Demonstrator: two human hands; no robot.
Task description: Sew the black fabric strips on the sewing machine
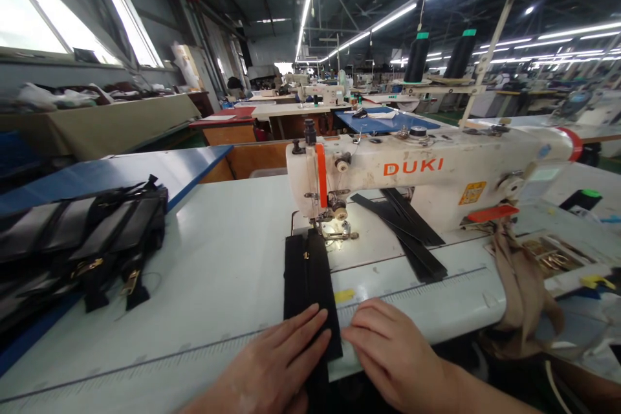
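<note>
A black zipper strip [308,278] with a gold slider lies on the white table, running from the presser foot [334,228] of the white DUKI sewing machine [417,171] toward me. My left hand [276,362] lies flat with its fingers stretched over the strip's near end. My right hand [392,352] rests beside the strip on its right edge, fingers curled down against the table, nothing visibly held.
A pile of finished black zipper pieces [82,239] sits at the left on a blue board. Loose black strips [402,223] lie behind the needle. A beige cloth [521,284] hangs at the right by a tray of small metal parts [550,253]. Black thread cones [417,57] stand behind.
</note>
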